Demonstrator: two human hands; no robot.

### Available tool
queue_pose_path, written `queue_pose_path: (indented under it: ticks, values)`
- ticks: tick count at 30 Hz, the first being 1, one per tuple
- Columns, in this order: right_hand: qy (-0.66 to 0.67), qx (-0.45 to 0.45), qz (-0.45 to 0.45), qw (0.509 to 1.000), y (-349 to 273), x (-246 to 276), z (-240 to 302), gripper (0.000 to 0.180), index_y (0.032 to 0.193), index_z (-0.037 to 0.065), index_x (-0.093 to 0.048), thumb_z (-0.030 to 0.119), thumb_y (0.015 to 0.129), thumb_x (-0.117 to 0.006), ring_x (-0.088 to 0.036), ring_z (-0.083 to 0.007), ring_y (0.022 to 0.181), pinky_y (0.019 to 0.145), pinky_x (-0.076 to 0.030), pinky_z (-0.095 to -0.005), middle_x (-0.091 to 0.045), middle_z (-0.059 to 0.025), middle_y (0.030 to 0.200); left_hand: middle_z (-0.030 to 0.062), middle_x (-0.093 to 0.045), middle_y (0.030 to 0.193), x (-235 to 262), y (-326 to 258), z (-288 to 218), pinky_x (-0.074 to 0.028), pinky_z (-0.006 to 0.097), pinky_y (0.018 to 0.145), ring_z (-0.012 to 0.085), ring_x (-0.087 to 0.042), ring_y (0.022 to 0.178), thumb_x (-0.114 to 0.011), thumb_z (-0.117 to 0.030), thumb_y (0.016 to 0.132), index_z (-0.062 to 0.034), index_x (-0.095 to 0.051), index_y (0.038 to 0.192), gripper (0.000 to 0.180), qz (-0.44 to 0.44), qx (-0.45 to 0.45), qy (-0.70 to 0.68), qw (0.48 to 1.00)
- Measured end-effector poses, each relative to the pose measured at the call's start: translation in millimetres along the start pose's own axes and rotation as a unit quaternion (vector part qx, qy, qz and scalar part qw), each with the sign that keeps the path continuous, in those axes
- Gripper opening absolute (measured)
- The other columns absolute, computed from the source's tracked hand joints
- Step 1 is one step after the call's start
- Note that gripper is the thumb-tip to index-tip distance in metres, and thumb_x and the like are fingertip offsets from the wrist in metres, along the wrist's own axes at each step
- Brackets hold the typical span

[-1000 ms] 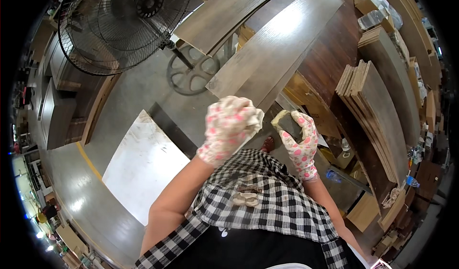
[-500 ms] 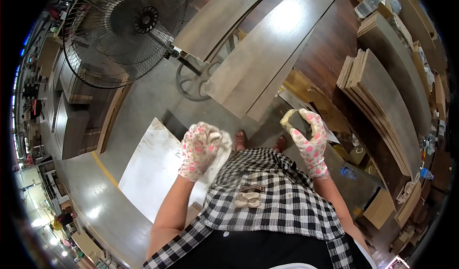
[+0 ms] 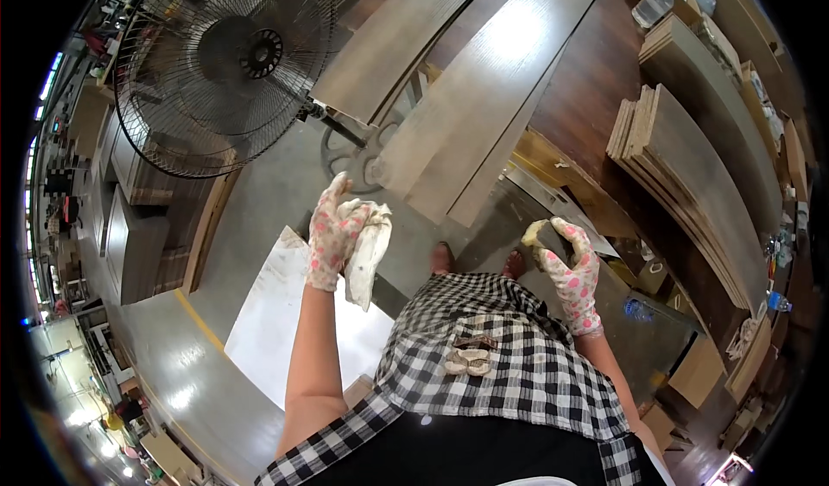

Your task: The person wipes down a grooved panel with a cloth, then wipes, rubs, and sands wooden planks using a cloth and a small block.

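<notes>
My left hand (image 3: 332, 237), in a white glove with pink spots, is raised over the floor left of my body. Its fingers are closed on a white cloth (image 3: 370, 253) that hangs down beside the palm, while one finger points up. In a matching glove with yellow-stained fingertips, my right hand (image 3: 574, 270) is held up at the right. Thumb and fingers curve into a C with a gap between their tips, and I see nothing inside. Ahead of both hands lie long grey-brown wood panels (image 3: 484, 89), which neither hand touches.
A standing fan (image 3: 229, 63) is at the upper left, near the panels. Stacked boards (image 3: 682, 192) stand on a dark brown wooden surface (image 3: 574, 97) at the right. A white board (image 3: 276, 322) lies low at the left. Cardboard (image 3: 695, 372) is at the lower right.
My left hand has moved forward and left, and one finger has straightened; the cloth now hangs in plain view. My right hand has lowered slightly, and its thumb and fingertips have parted.
</notes>
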State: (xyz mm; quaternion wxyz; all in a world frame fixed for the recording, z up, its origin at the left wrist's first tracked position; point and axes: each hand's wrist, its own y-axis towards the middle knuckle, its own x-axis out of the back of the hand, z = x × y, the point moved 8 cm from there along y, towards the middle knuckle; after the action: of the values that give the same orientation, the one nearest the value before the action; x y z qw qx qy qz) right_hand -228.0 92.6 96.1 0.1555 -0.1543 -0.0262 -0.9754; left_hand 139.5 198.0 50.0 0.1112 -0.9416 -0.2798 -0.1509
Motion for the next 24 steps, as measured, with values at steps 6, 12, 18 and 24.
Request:
queue_pose_path:
  ticks: [6,12,18,24]
  values:
    - [0.011,0.016,-0.004,1.0,-4.0,-5.4,-5.7,0.04,0.112,0.0,-0.058,0.01,0.075,-0.068,-0.056,-0.0198,0.102,0.089,-0.045,-0.0297,-0.056,-0.0099,0.11,0.014,-0.058,0.112,-36.2,13.0,-22.1,-0.044,0.031,0.088,0.024,-0.058,0.1,-0.066,-0.015,0.074,0.0009,-0.05,0.125,0.056,0.047,-0.012,0.112,0.992]
    - [0.042,-0.022,-0.012,0.999,-7.1,-4.1,-14.7,0.039,0.112,-0.001,-0.057,0.008,0.075,-0.067,-0.056,-0.0184,0.102,0.09,-0.044,-0.0289,-0.057,-0.0083,0.109,0.0147,-0.059,0.109,-50.4,8.1,-45.1,-0.045,0.032,0.088,0.0263,-0.058,0.1,-0.066,-0.016,0.075,0.0007,-0.05,0.125,0.055,0.053,-0.073,0.196,0.976]
    - [0.071,-0.017,0.006,0.997,-12.2,-3.7,-3.5,0.04,0.113,-0.001,-0.057,0.007,0.076,-0.066,-0.057,-0.019,0.102,0.091,-0.044,-0.0292,-0.057,-0.0093,0.109,0.0146,-0.06,0.107,-40.5,5.6,-35.3,-0.045,0.035,0.088,0.029,-0.058,0.1,-0.066,-0.02,0.074,-0.0024,-0.05,0.125,0.056,0.07,-0.061,0.172,0.981]
    - [0.246,-0.045,-0.012,0.968,-14.3,30.8,20.2,0.048,0.116,-0.004,-0.055,0.022,0.078,-0.067,-0.052,-0.02,0.111,0.097,-0.039,-0.0316,-0.056,-0.0109,0.118,0.0106,-0.061,0.104,6.8,-0.3,-111.5,-0.047,0.03,0.084,0.0174,-0.058,0.094,-0.062,-0.01,0.08,0.0005,-0.058,0.11,0.032,-0.042,-0.074,-0.054,0.995]
